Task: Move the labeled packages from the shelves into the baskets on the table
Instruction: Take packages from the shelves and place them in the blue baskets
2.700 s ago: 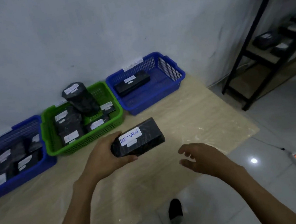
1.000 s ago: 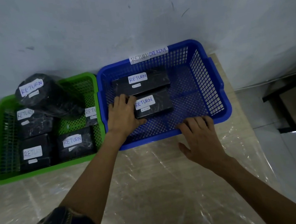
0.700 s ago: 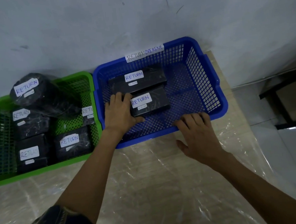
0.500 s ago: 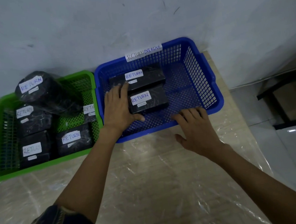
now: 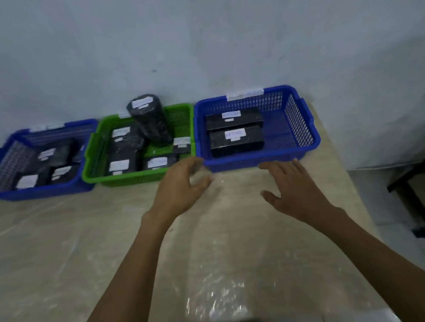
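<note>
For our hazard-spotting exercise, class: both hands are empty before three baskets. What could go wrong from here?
1. The tall wrapped package in the green basket stands well above the rim; adding more might topple it out.
2. The right blue basket sits near the right edge of the table; a careless push might slide it off.

Motion blur smears the blue handwriting on the white label (image 5: 234,133) of the nearer package (image 5: 247,145) in the right-hand blue basket (image 5: 308,128); only a start resembling "RET" shows. The package behind it (image 5: 250,120), the paper strip (image 5: 245,94) on the basket's back rim, and the labels in the green basket (image 5: 140,179) just left are unreadable.
</note>
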Demonstrator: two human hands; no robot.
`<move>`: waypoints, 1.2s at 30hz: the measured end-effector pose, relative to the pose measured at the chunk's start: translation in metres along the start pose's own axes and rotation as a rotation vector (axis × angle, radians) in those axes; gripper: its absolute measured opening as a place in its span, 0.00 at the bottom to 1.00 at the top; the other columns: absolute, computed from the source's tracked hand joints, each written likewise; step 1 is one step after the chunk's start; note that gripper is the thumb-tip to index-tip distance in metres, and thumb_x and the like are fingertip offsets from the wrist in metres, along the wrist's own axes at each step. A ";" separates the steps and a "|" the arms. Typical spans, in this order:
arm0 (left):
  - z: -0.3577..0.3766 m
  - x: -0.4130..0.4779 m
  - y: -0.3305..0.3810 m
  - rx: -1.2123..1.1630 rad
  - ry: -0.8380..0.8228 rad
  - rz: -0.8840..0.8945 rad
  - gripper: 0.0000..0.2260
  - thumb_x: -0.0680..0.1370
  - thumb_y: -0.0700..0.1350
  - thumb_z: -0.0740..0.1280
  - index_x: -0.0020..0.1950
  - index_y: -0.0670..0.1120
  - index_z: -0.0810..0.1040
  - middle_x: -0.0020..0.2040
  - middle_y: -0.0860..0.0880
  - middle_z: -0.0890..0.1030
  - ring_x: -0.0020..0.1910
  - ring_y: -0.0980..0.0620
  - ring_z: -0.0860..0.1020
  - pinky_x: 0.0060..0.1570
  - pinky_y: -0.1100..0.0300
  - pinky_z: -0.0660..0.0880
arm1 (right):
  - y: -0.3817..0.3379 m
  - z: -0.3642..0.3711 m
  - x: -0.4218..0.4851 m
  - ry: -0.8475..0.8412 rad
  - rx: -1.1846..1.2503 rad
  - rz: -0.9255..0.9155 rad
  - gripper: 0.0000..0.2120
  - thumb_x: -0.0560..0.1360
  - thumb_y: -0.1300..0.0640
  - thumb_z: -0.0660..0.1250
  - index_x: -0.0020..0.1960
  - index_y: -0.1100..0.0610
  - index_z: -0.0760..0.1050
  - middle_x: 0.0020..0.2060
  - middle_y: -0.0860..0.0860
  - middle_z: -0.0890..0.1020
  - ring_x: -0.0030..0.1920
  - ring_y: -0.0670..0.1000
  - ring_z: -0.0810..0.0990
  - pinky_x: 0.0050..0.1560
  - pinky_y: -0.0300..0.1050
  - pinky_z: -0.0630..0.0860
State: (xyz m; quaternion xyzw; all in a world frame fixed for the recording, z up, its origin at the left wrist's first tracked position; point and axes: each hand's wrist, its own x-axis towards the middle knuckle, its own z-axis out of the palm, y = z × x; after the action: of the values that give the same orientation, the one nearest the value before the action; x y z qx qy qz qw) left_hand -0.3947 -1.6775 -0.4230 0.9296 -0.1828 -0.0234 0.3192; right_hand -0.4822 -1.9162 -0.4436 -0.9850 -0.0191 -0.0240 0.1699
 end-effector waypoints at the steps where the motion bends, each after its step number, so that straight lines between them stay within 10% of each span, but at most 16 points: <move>1: -0.008 -0.024 0.002 -0.014 -0.030 -0.019 0.20 0.72 0.53 0.73 0.60 0.47 0.77 0.55 0.50 0.80 0.52 0.51 0.79 0.52 0.58 0.75 | -0.012 -0.003 -0.014 -0.017 0.015 -0.013 0.26 0.75 0.49 0.65 0.70 0.51 0.63 0.65 0.51 0.73 0.68 0.53 0.68 0.74 0.52 0.50; 9: -0.061 -0.193 -0.003 -0.045 -0.119 -0.140 0.19 0.73 0.56 0.71 0.61 0.50 0.77 0.53 0.54 0.80 0.48 0.58 0.78 0.48 0.61 0.76 | -0.101 -0.011 -0.105 -0.155 0.048 -0.097 0.15 0.76 0.47 0.64 0.60 0.50 0.71 0.53 0.48 0.81 0.56 0.48 0.77 0.71 0.46 0.54; 14: -0.094 -0.278 -0.037 -0.050 -0.075 -0.215 0.20 0.73 0.57 0.71 0.62 0.50 0.76 0.54 0.54 0.80 0.50 0.57 0.78 0.49 0.59 0.77 | -0.179 -0.005 -0.141 -0.300 0.031 -0.147 0.16 0.77 0.44 0.62 0.61 0.48 0.70 0.55 0.47 0.79 0.53 0.49 0.77 0.51 0.43 0.71; 36: -0.371 -0.561 -0.306 -0.096 0.144 -0.339 0.17 0.73 0.56 0.71 0.58 0.49 0.78 0.51 0.53 0.80 0.47 0.57 0.78 0.48 0.58 0.78 | -0.621 0.116 -0.204 -0.385 0.112 -0.370 0.14 0.75 0.46 0.66 0.57 0.51 0.74 0.48 0.46 0.78 0.49 0.49 0.78 0.50 0.47 0.76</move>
State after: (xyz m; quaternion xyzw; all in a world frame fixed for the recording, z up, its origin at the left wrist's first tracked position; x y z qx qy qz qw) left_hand -0.7587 -1.0382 -0.3539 0.9300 0.0010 -0.0189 0.3671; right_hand -0.7096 -1.2984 -0.3562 -0.9402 -0.2321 0.1344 0.2101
